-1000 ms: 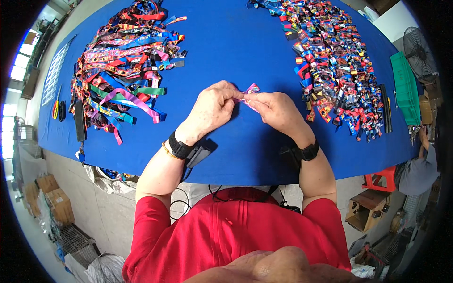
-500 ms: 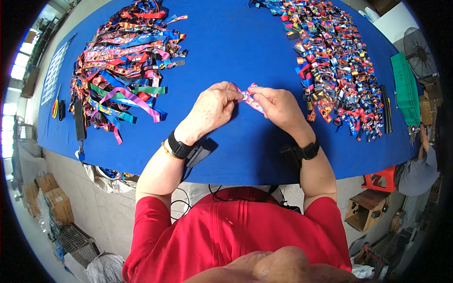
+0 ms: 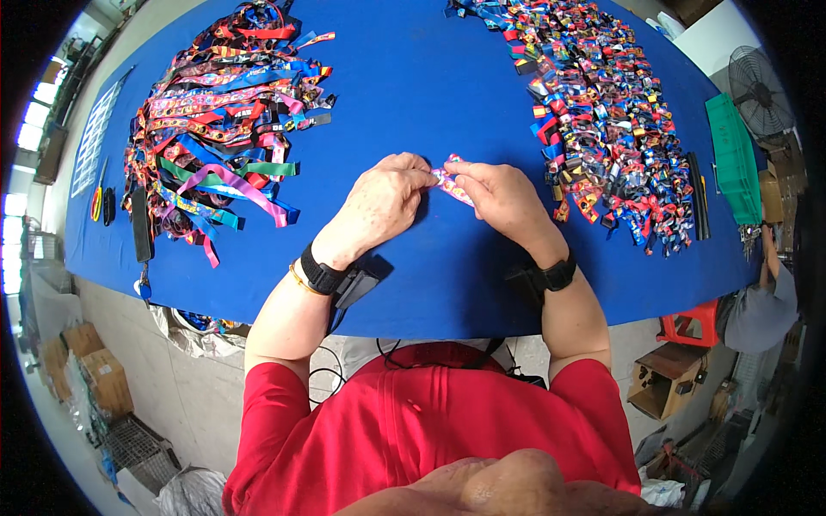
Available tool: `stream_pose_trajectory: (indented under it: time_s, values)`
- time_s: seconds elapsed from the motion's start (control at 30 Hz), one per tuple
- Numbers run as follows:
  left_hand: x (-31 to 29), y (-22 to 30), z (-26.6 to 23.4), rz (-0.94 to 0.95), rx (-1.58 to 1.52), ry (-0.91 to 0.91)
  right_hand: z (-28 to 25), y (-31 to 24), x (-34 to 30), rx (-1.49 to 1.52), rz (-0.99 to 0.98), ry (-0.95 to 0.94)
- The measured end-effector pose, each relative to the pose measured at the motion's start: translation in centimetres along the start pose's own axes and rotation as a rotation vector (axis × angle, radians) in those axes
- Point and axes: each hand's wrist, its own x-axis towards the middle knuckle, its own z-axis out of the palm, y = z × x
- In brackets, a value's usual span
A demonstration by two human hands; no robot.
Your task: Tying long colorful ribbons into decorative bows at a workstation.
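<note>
Both my hands meet over the middle of the blue table, pinching a short piece of pink patterned ribbon (image 3: 453, 187). My left hand (image 3: 389, 196) is closed on its left end, fingertips pressed together. With thumb and forefinger, my right hand (image 3: 502, 199) grips the ribbon close beside the left fingertips; a small end pokes up above them. Part of the ribbon is hidden under the fingers, so whether it is folded or knotted there I cannot tell. To the left lies a heap of loose printed ribbon straps (image 3: 215, 112). On the right is a wide pile of looped, bunched ribbon pieces (image 3: 602, 120).
Scissors (image 3: 98, 202) and a black strap (image 3: 140, 224) lie at the blue table's (image 3: 413, 292) left side. A green crate (image 3: 734, 159) and a fan (image 3: 759, 93) stand beyond the right edge. A red stool (image 3: 688, 325) is below; another person (image 3: 761, 310) is at far right.
My hands stay near the same spot, still pinching the ribbon, with slight finger movement. The whole view has shifted a little.
</note>
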Motion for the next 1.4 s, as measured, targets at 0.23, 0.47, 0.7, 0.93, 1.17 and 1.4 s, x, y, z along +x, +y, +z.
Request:
stream_pose_trajectory:
  time_s: [0.23, 0.47, 0.7, 0.93, 1.17, 1.4]
  values:
    - [0.0, 0.4, -0.2, -0.043, 0.004, -0.016, 0.1, 0.5, 0.0, 0.046, -0.056, 0.087]
    - [-0.1, -0.1, 0.1, -0.021, 0.021, 0.002, 0.1, 0.4, -0.1, 0.008, -0.057, 0.067]
    - [0.1, 0.1, -0.1, -0.027, 0.039, -0.024, -0.1, 0.1, 0.1, -0.009, 0.017, 0.013]
    - [0.1, 0.6, -0.4, -0.067, -0.008, -0.026, 0.4, -0.3, 0.0, 0.102, -0.121, 0.029]
    - [-0.1, 0.5, -0.2, -0.052, 0.003, -0.007, 0.4, -0.4, -0.3, 0.100, -0.062, -0.049]
    - [0.2, 0.9, -0.5, -0.049, 0.030, -0.034, -0.4, -0.9, -0.4, 0.078, -0.017, -0.030]
